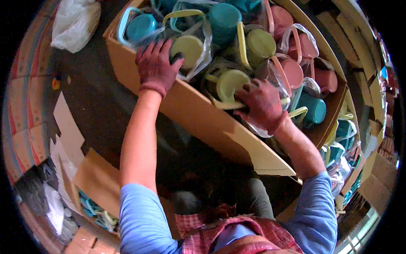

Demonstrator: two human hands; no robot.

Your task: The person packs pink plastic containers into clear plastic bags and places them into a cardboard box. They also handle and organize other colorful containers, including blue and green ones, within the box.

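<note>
Right hand (pixel 263 103) gripping green mug (pixel 230 84), left hand (pixel 156 67) touching bagged mug (pixel 188 48)

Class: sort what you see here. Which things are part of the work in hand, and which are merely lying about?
In hand:
left hand on a bagged green mug
right hand on another green mug
cardboard box

Lying about:
white bag
cardboard scraps

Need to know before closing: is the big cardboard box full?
Full: bagged plastic cups pile up to the cardboard box rim.
</note>
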